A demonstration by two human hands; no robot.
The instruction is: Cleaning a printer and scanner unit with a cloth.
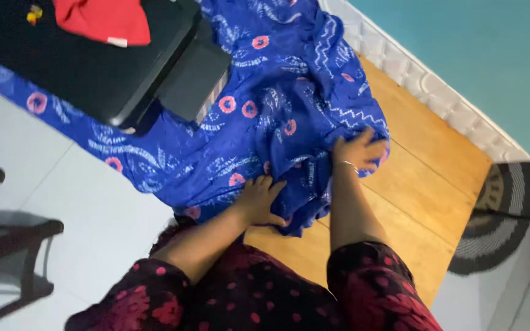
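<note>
Both hands flat, fingers spread — left hand [262,197], right hand [358,150] pressing blue cloth [265,116].

Both bare forearms reach forward from dark, red-patterned sleeves. The left hand [261,197] lies palm down, fingers together and slightly bent. The right hand [358,151] reaches farther ahead, fingers spread, a thin bangle at its wrist.

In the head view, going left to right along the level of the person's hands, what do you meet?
Dark chair → white tiled floor → blue patterned cloth → left hand → right hand → bare wooden tabletop → round woven mat.
</note>
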